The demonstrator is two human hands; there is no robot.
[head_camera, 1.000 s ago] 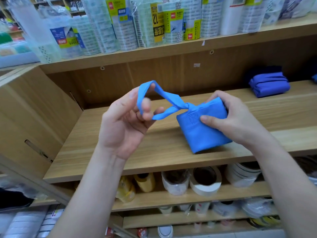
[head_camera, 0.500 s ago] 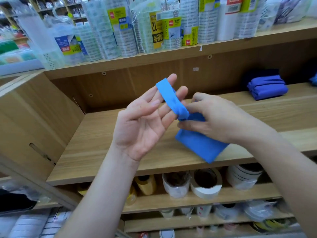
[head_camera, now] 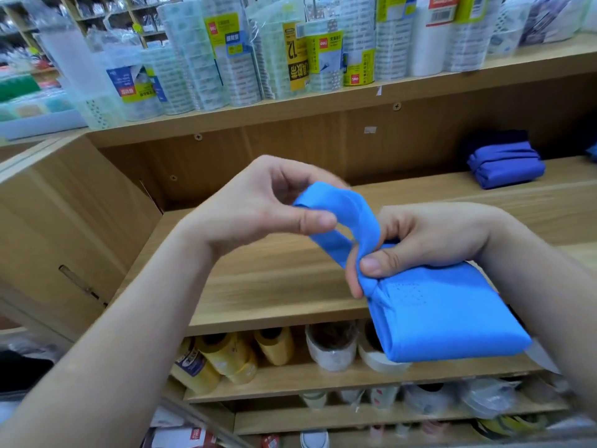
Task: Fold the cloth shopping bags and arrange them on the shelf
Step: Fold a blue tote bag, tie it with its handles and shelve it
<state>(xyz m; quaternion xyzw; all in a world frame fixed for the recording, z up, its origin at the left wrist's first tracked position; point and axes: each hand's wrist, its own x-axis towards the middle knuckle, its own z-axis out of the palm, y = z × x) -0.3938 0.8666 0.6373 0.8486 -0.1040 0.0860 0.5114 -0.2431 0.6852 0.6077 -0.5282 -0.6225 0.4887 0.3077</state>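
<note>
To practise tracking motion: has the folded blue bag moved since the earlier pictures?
Yes. The folded blue bag has come forward, now overhanging the shelf's front edge.

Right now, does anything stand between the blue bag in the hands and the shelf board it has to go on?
Nothing visible does. The left hand and right hand hold the blue bag over the front edge of the shelf; the darker folded bags lie far off at the right.
</note>
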